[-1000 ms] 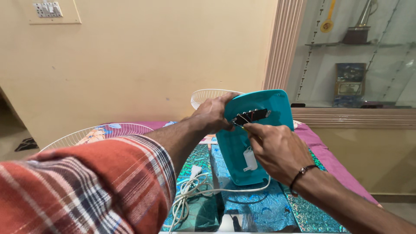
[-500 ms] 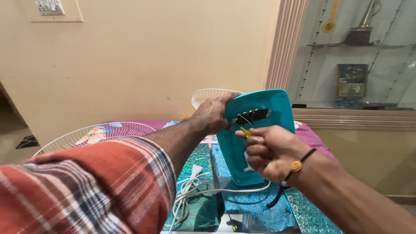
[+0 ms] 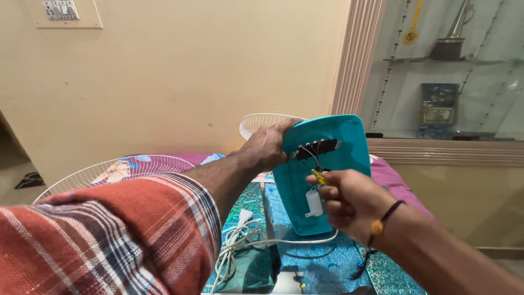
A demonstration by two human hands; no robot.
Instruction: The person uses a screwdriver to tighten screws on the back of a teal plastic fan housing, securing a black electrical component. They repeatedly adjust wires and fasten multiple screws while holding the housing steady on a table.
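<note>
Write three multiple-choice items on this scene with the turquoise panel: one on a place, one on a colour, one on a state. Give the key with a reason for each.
1. Where does the left hand grip the turquoise panel?
A. at its upper left edge
B. at its bottom edge
C. nowhere on it

2. What colour is the cord lying below the panel?
A. red
B. white
C. green

3. How is the panel held?
A. flat on the table
B. upright, its inner side with the black strip facing the camera
C. upside down on the floor

Key:
1 A, the fingers wrap the top left rim.
2 B, the coiled cord on the shiny blue-green cloth is white.
3 B, the panel stands raised, with strip and wires showing, while the right hand holds a small yellow-tipped tool at it.
</note>
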